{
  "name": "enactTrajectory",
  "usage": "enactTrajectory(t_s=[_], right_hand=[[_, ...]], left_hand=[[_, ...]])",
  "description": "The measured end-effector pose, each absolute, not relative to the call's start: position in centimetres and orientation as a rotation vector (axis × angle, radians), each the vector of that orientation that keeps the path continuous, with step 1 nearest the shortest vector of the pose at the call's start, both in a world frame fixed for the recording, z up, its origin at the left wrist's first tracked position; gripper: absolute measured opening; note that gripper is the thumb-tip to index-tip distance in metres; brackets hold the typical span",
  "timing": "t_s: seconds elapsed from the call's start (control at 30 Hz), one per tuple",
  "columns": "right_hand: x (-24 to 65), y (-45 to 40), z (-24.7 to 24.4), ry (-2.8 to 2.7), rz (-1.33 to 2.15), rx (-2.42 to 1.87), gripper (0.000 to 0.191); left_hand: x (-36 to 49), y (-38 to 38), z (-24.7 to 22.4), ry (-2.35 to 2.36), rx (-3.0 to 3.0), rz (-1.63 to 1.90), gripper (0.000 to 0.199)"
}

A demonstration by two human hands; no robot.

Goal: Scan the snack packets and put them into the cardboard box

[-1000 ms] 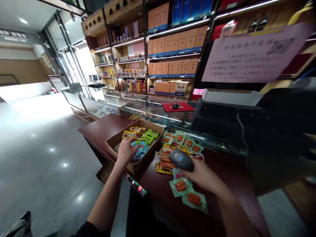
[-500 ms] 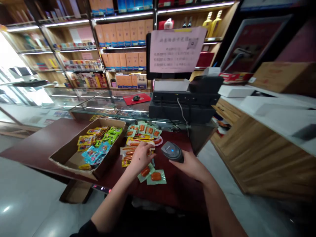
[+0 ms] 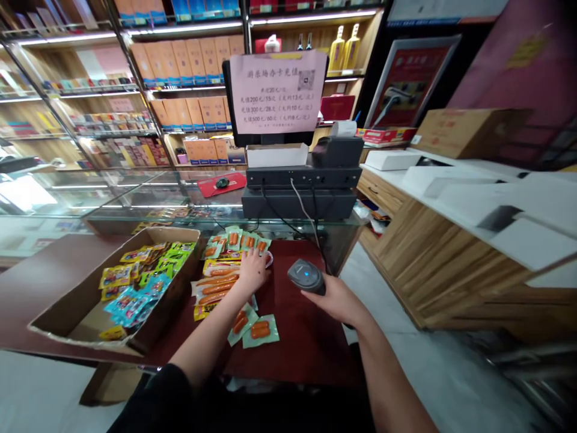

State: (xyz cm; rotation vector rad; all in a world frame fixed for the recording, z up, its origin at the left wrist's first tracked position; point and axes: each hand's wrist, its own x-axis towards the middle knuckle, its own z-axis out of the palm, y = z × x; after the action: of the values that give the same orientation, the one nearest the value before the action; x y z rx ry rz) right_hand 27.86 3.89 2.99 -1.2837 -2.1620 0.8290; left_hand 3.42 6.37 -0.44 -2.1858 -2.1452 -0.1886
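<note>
My right hand (image 3: 339,299) is closed around the handle of a dark grey barcode scanner (image 3: 305,275), which shows a small blue light and is held above the dark red table. Over the packed sausages, my left hand (image 3: 253,272) has its fingers apart, with the fingertips at the lower edge of the small green sausage packs (image 3: 233,238). Under and left of that hand lie long sausages in clear and yellow wrappers (image 3: 217,288). Two more small sausage packs (image 3: 260,330) are nearer to me, one partly behind my left forearm.
A cardboard box (image 3: 178,294) of yellow, green and blue snack packets stands on the left. Behind the table are a glass counter (image 3: 112,201), a monitor with a pink notice (image 3: 277,90) and a dark cash drawer (image 3: 297,204). A wooden cabinet (image 3: 419,258) is on the right.
My left hand has moved forward, away from the nearer packs and up to the small green sausage packs. The scanner stays in my right hand. The camera view has swung to the right.
</note>
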Motion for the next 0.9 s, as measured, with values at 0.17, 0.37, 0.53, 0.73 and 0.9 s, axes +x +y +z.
enactTrajectory(t_s=[0.17,0.37,0.53,0.73,0.9], right_hand=[[27.9,5.0,3.2,-2.158,0.882,-1.269,0.037],[27.2,6.7,2.7,-2.141,0.932,-1.211,0.04],[26.3,7.3,1.8,-2.143,0.956,-1.186,0.041],[25.0,6.2,0.8,-2.189,0.97,-1.207,0.042],[24.1,5.8,0.4,-2.242,0.93,-1.278,0.042]], left_hand=[[2.5,9.9,-1.8,-2.196,-2.091,-0.204,0.074],[0.9,11.2,-3.2,-2.368,-2.088,-0.207,0.084],[0.7,9.0,-3.4,-2.237,-2.143,-0.299,0.075],[0.3,4.4,-3.2,-1.987,-2.423,-0.452,0.061],[-0.3,4.4,-3.8,-2.008,-2.486,-0.702,0.042]])
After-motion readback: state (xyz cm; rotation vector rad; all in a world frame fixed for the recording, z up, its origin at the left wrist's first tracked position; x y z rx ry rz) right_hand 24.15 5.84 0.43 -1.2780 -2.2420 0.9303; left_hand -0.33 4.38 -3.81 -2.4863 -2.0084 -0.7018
